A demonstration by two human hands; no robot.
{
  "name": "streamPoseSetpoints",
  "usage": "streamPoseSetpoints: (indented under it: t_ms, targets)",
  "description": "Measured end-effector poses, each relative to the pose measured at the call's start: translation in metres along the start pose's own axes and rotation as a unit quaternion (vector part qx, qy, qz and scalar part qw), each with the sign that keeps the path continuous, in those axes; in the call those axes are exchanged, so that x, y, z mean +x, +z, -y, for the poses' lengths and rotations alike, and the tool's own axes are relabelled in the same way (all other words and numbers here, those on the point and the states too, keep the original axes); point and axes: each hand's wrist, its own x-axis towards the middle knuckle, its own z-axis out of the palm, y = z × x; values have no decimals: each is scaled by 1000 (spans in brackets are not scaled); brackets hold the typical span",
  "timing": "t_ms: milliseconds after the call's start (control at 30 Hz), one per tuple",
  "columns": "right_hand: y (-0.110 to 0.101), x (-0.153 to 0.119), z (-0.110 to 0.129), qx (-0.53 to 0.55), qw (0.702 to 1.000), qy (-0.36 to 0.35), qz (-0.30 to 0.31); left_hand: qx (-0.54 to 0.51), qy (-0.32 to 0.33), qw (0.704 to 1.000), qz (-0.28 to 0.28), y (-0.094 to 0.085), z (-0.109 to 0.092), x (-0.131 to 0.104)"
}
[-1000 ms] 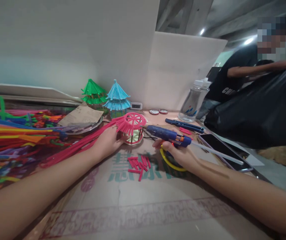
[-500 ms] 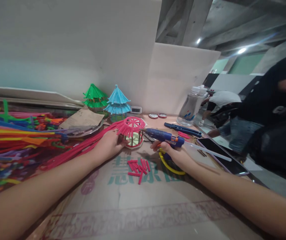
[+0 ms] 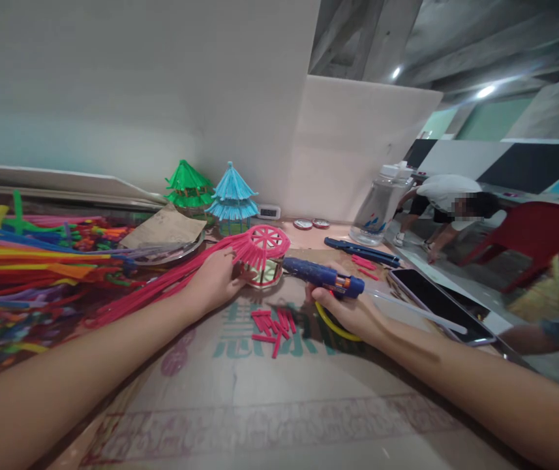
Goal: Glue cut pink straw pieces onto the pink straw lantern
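A small pink pavilion model (image 3: 270, 240) stands on the work surface, its spoked roof ring partly covered with pink pipe-cleaner strips. My left hand (image 3: 216, 279) is closed at its left side, thumb and fingers at the base. Long pink pipe cleaners (image 3: 162, 284) trail left beneath and behind that hand. In my right hand (image 3: 342, 305) is a blue hot glue gun (image 3: 325, 277), its nozzle pointing left, close to the model's right side; whether the tip touches is unclear. Short cut pink pieces (image 3: 273, 326) lie in front of the model.
Green (image 3: 187, 185) and blue pavilion models (image 3: 233, 196) stand behind. Colourful pipe cleaners (image 3: 39, 261) fill the left. At right are a blue utility knife (image 3: 361, 251), a phone (image 3: 440, 305), a clear bottle (image 3: 374, 207) and a bending person (image 3: 448, 196) beyond.
The glue gun has tilted and shifted slightly in my right hand, its body now turned more toward me. A dark-clothed person at right has mostly left view, revealing a red chair.
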Motion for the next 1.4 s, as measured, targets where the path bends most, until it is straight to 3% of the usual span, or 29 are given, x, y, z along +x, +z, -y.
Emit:
streamPoseSetpoints:
  t_ms: [333, 967, 1400]
  targets:
    - [1, 0, 0, -47, 998, -8, -32, -2, 12, 1000, -3, -1, 0, 1]
    - [1, 0, 4, -63, 998, 23, -17, 20, 47, 999, -20, 1, 4, 0]
    - [2, -1, -4, -65, 997, 20, -26, 30, 38, 999, 1, -2, 0, -1]
